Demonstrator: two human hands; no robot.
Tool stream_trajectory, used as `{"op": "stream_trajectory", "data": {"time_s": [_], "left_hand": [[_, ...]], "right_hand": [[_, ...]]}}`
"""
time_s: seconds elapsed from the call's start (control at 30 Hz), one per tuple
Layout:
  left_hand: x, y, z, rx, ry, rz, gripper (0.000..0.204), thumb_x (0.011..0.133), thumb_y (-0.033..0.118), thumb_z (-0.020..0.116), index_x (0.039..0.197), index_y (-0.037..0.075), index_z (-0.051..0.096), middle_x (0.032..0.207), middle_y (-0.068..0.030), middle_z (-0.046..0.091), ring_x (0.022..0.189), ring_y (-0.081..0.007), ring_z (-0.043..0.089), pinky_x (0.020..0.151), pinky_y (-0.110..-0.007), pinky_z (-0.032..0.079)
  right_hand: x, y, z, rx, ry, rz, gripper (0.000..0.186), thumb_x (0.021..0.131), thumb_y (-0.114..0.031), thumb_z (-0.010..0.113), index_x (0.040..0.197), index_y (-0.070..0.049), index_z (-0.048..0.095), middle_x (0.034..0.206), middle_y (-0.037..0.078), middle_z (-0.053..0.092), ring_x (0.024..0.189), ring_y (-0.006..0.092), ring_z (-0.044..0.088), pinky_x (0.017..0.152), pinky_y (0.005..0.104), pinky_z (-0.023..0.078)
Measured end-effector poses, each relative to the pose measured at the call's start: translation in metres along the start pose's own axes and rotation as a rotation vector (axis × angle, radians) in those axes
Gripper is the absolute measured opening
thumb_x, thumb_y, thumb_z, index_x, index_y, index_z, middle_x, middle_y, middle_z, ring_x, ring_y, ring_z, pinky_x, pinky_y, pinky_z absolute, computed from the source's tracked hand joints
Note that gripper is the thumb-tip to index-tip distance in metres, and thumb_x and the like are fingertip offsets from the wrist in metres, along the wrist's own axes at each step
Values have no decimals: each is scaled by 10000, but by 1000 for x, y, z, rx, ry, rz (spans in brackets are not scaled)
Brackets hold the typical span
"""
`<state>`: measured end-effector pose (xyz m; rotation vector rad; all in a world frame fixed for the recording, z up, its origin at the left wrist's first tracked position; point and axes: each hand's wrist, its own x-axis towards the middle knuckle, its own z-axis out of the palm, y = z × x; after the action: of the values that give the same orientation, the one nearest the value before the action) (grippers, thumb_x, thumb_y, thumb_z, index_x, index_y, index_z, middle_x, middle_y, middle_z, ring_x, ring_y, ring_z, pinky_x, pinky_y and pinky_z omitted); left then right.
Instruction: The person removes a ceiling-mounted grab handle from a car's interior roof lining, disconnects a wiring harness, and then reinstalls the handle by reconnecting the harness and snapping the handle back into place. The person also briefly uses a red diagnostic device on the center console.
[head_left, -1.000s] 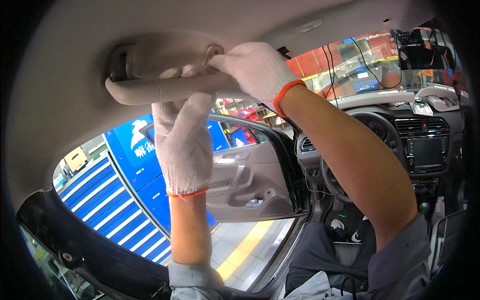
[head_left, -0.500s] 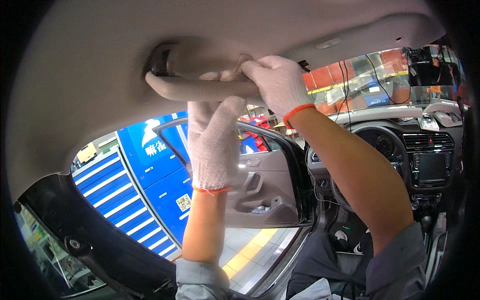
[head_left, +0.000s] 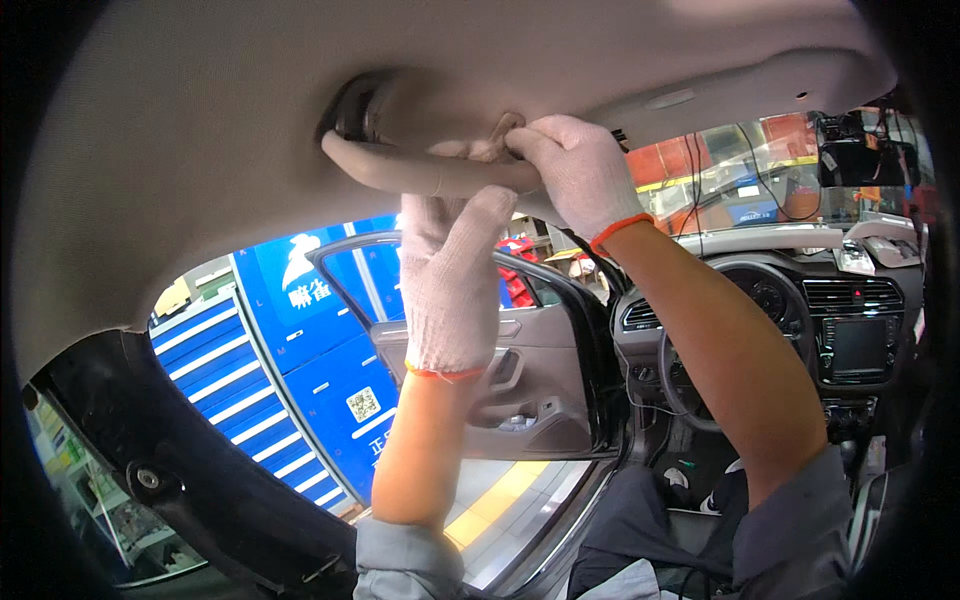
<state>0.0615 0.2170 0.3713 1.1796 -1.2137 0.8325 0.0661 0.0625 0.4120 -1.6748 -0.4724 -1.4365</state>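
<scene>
A beige grab handle (head_left: 395, 170) hangs from the car's roof lining, above the open door. My left hand (head_left: 450, 285), in a white knitted glove with an orange cuff, reaches up from below and is closed round the handle, its fingertips showing over the top. At the handle's front end, my right hand (head_left: 585, 172), gloved alike, pinches near a small beige flap (head_left: 507, 126) with thumb and forefinger. Its other fingers curl out of sight, and whether the flap itself is between them is hard to see. A dark recess (head_left: 352, 112) shows at the handle's rear end.
Overhead spreads the grey roof lining (head_left: 230, 110), with a sun visor (head_left: 740, 95) farther forward. Thin cables (head_left: 692, 185) dangle by the windscreen. The steering wheel (head_left: 675, 375) and dashboard lie right, the open door (head_left: 530, 385) ahead, blue cabinets (head_left: 330, 350) outside.
The handle and both hands sit slightly farther right in the picture, as the view has shifted a little. The grip of both hands looks the same.
</scene>
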Motion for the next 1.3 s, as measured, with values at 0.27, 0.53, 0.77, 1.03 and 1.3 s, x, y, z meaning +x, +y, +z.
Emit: {"op": "stream_trajectory", "data": {"time_s": [0.27, 0.53, 0.77, 1.03, 1.3], "left_hand": [[3, 4, -2, -137, 12, -78, 560, 895, 131, 728, 1386, 70, 465, 1361, -119, 508, 1282, -236, 523, 1143, -361, 434], [2, 1, -1, -365, 17, -71, 571, 903, 137, 735, 1396, 73, 455, 1348, -124, 527, 1282, -243, 533, 1135, -364, 446], [4, 1, -6, -360, -26, -63, 524, 929, 145, 710, 1387, 67, 466, 1358, -125, 530, 1278, -243, 538, 1120, -348, 462], [2, 6, 3, -382, -2, -30, 526, 900, 153, 733, 1355, 46, 493, 1320, -113, 515, 1234, -229, 540, 1132, -357, 428], [2, 10, 5, -391, 31, -63, 571, 899, 199, 731, 1383, 46, 467, 1303, -127, 517, 1247, -240, 530, 1146, -343, 418]], "right_hand": [[-2, -4, -7, 380, -116, 149, 275, 940, -246, 660, 1077, -17, 726, 606, -23, 517, 466, 27, 372, 423, 234, 236], [-1, -14, 2, 335, -15, 113, 270, 886, -236, 695, 982, 8, 755, 807, 50, 673, 705, 114, 601, 647, 258, 475], [1, -11, 12, 339, 60, 72, 270, 840, -229, 701, 913, 24, 762, 854, 149, 728, 777, 192, 670, 762, 307, 513], [3, -7, 11, 220, 74, 279, 368, 810, -309, 748, 877, 52, 729, 853, 133, 696, 795, 175, 655, 724, 298, 514], [6, -4, 11, 519, -8, 330, 430, 845, -294, 754, 1043, 78, 667, 935, 146, 674, 814, 228, 670, 690, 321, 544]]}}
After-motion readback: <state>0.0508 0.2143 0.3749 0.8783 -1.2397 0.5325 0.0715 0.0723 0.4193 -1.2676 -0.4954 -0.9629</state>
